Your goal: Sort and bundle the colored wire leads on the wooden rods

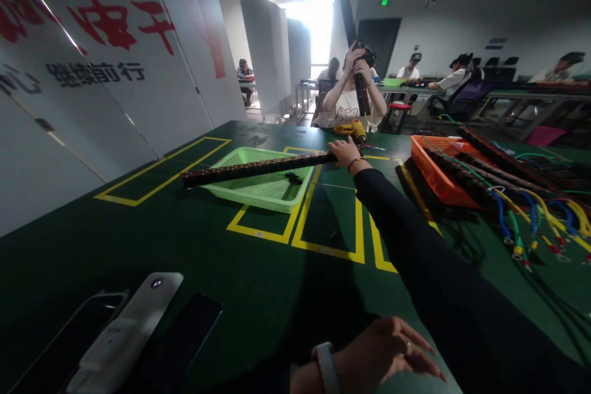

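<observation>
My right hand (pixel 346 152), at the end of a black sleeve, is closed around the right end of a long dark wire harness (pixel 263 166) with brownish bands. The harness lies slanting across a light green plastic basket (pixel 258 198), and its left end sticks out past the rim. A small black piece (pixel 293 178) is inside the basket. My left hand (pixel 388 349), with a pale band at the wrist, hovers low near the table's front edge. Its fingers stretch to the right and hold nothing.
A yellow heat gun (pixel 357 131) lies beyond my right hand. At right, an orange basket (pixel 431 175) has dark harnesses with coloured wire ends (pixel 517 240). Phones (pixel 198 320) and a white device (pixel 133 326) lie front left. Opposite, a person (pixel 353 95) raises a long dark bar.
</observation>
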The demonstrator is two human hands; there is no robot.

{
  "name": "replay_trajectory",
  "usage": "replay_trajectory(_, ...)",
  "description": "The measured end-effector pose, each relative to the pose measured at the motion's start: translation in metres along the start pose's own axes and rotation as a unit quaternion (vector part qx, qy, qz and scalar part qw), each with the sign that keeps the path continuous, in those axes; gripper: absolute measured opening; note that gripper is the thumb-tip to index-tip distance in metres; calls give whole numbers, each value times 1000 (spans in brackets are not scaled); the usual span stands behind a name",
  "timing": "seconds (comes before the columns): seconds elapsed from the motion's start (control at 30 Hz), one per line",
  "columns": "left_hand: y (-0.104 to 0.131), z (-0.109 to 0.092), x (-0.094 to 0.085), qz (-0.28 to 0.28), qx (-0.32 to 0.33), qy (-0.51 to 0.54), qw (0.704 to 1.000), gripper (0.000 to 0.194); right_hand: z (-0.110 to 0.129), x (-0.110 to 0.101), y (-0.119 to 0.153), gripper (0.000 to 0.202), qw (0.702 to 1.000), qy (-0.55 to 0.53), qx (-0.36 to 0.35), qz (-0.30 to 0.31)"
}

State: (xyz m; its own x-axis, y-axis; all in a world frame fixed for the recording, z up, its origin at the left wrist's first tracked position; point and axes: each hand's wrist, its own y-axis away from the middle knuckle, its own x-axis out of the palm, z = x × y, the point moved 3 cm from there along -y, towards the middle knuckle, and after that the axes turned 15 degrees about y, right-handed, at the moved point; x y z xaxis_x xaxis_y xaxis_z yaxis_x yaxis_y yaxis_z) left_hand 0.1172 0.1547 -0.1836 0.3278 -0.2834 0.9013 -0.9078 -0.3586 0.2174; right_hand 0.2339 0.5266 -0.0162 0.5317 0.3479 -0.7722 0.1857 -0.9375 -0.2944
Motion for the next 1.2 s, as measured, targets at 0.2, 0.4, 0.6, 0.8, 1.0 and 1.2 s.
replay_trajectory(0.2,-1,-1,-1,5,-5,-3,1000,26,13,-2,-2,44,1000,0,12,-18)
replay_trajectory(0.4,-4,0,-2,17,-1,-4,1000,28,5,-19,2,41,999,4,-5,-40)
replay_trajectory(0.6,-1,-3,5,-48,-15,-27,998,21,-21,-57,20,40,995,23,-51,-81)
replay_trajectory(0.8,8,-6,19,-76,-1,-37,996,23,-32,-121,86,50,987,53,-114,-102)
replay_trajectory(1.0,14,-3,29,-91,4,-60,994,26,-2,-168,171,55,995,35,-82,-36)
replay_trajectory(1.2,27,-1,40,-75,22,-69,994,25,37,-170,224,49,998,8,-55,-9)
